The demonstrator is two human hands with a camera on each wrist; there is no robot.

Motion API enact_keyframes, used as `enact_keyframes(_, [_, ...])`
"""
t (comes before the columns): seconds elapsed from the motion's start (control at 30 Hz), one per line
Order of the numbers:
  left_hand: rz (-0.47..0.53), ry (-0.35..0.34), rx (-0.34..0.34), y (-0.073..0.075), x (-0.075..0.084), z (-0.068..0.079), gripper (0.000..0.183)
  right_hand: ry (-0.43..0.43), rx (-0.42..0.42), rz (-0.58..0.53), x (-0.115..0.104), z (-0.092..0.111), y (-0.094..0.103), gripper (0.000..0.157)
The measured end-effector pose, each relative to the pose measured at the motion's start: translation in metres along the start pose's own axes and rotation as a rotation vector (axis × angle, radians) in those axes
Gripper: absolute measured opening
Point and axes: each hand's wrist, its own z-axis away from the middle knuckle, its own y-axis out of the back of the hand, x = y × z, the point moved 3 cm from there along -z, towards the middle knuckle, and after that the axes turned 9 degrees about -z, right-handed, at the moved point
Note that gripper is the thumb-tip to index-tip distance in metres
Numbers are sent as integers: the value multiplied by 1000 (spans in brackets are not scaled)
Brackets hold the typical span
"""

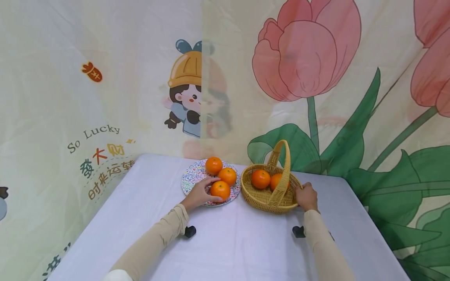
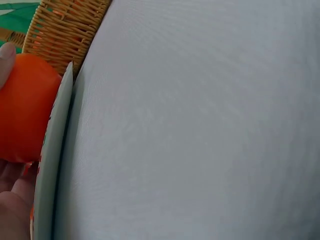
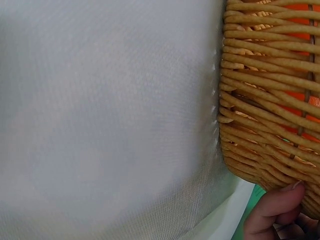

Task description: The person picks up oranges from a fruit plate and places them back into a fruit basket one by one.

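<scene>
My left hand [image 1: 201,193] has thumb and fingers around the nearest orange [image 1: 220,191] on a speckled plate [image 1: 191,177]. In the left wrist view this orange [image 2: 25,107] lies between thumb and fingers, close over the plate's rim [image 2: 52,160]. Two more oranges, one in the middle [image 1: 227,176] and one at the back [image 1: 213,166], sit on the plate. Beside it stands a woven basket [image 1: 260,201] with a tall handle and two oranges inside, one at left [image 1: 260,179] and one partly behind the handle [image 1: 278,182]. My right hand [image 1: 307,196] grips the basket's right rim.
A white cloth [image 1: 225,242] covers the table. Behind the table hangs a printed curtain [image 1: 228,117] with tulips and a cartoon figure. Plate and basket stand near the table's back edge, almost side by side. Black wrist devices [image 1: 190,232] show under both forearms.
</scene>
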Motion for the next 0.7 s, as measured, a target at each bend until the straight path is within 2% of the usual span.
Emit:
enact_keyframes(0.47, [-11,1,14,-2,-2,0,72,18,6,8,-1,0,0,38])
enact_keyframes(0.7, [51,-28,26,4,-1,0,76,7,25,2,1,-3,-2,37])
